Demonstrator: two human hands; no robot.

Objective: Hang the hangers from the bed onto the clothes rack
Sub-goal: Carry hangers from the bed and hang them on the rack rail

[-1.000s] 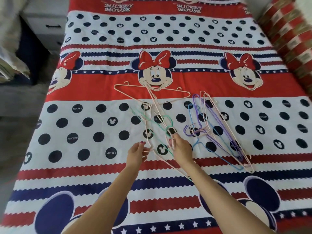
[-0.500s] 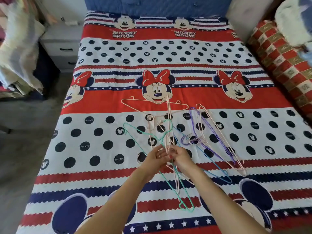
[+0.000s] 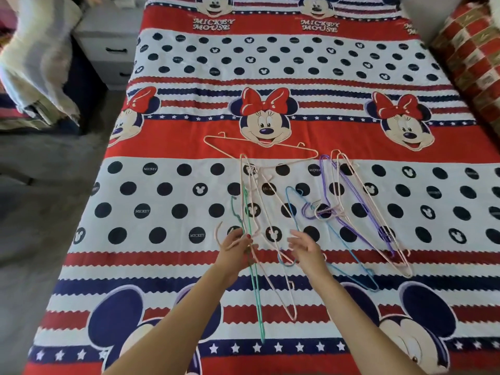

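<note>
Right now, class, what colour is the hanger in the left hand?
Green hanger, in the left hand; head view.

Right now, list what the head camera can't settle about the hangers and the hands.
- Clothes rack: not in the head view.
- Hanger count: the purple hanger and pink ones overlap in a tangle.
- Left hand: the green hanger runs through its blurred fingers.
- Right hand: whether it touches the blue hanger.

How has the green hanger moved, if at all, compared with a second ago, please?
Yes. The green hanger has left the polka-dot band, lifted by the left hand, and now hangs toward the foot of the bed.
</note>
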